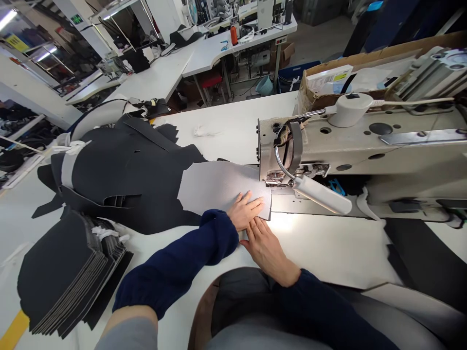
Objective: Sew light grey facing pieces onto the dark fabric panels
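Note:
A light grey fabric panel (211, 184) lies flat, its right edge running up to the needle area of a sewing machine (279, 179). My left hand (245, 210) rests on the panel's lower right part, fingers stretched and pressing lightly. Just below it, my right hand (268, 248) lies with fingers extended at the panel's lower edge, the fingertips close to the left hand. Neither hand grips anything. Beneath the grey panel's left side spreads a large pile of black fabric pieces (120, 170).
A stack of cut black panels (62, 272), partly tied with white strips, sits at lower left. A white lamp (321, 194) on a flexible neck hangs before the machine. Behind it stands a cardboard box (310, 90). Dark fabric (426, 253) lies at right.

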`<state>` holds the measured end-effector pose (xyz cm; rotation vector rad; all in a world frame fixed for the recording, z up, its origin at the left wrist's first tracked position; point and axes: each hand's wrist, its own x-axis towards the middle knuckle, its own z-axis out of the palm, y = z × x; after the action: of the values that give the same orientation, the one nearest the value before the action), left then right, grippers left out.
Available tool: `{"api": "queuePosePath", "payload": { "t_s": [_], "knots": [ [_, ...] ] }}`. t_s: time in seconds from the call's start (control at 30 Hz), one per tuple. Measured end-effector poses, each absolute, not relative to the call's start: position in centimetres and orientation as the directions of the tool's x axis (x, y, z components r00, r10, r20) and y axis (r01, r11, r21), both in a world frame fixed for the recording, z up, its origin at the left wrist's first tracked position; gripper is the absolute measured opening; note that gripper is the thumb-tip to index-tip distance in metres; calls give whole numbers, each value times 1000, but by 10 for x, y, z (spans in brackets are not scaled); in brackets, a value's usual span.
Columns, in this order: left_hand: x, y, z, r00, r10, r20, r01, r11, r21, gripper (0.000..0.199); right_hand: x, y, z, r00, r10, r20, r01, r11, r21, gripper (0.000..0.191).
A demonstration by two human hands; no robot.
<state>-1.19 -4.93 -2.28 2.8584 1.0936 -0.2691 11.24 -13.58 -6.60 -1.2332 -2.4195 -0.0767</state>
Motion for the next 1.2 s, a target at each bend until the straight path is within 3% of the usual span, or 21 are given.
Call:
{"api": "queuePosePath", "payload": {
  "t_s": [0.2, 0.4, 0.83, 1.2],
  "knots": [
    [5, -34, -15, 680, 681, -272, 700, -713, -36, 49, 114, -115, -67, -520, 766, 378, 783, 605, -148, 34],
    [17, -17, -6, 623, 711, -328, 732, -677, -78, 49, 115, -95, -70, -534, 768, 354, 789, 603, -116, 35],
    [32, 22, -10, 511, 803, -306, 845, -534, 9, 41, 121, -55, -73, -515, 779, 358, 805, 583, -109, 43],
    [30, 27, -13, 474, 827, -303, 867, -498, 1, 55, 132, -111, -66, -522, 765, 377, 794, 597, -112, 38]
  ]
}}
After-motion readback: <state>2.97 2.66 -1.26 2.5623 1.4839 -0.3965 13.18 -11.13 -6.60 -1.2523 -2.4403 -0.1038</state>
